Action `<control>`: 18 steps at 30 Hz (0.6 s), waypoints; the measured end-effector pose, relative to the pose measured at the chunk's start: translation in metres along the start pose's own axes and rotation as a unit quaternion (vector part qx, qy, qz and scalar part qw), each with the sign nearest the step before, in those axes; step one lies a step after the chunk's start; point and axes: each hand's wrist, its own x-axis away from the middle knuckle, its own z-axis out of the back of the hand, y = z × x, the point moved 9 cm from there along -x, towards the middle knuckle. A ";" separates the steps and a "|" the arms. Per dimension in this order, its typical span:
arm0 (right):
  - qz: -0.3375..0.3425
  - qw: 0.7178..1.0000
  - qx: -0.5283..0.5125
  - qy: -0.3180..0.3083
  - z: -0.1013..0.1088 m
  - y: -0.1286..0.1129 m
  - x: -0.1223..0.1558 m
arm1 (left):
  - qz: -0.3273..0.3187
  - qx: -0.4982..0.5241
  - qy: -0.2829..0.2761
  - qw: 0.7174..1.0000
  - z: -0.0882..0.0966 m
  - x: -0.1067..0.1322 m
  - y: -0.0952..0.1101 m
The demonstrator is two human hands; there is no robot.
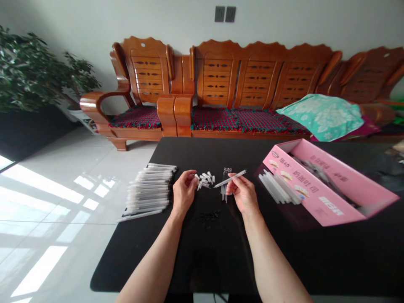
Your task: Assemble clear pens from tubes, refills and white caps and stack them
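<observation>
The right hand (244,192) pinches a translucent, sharp-tipped pen (224,182); whether the left hand (183,192) holds anything, I cannot tell

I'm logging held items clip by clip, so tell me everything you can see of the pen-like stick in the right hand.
The pen-like stick is slim, straight and pale, and looks like translucent plastic. One end tapers to a point; details of the other are too small to tell. The right hand holds it near its middle, between thumb and fingers. It lies aslant, pointed end toward the white pieces, other end up to the right. It crosses above the clear sticks in view; whether it touches them is unclear.
</observation>
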 end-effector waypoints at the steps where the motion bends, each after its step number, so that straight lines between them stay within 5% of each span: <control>1: -0.001 1.000 0.001 -0.002 -0.001 0.001 0.000 | 0.029 0.080 -0.006 0.996 -0.003 0.000 -0.005; 6: -0.009 1.000 0.004 -0.010 -0.003 0.004 0.001 | 0.144 0.282 -0.049 0.947 -0.027 0.009 -0.020; 18: -0.016 1.000 0.021 -0.016 -0.006 0.007 0.002 | 0.184 0.335 -0.083 0.921 -0.046 0.018 -0.017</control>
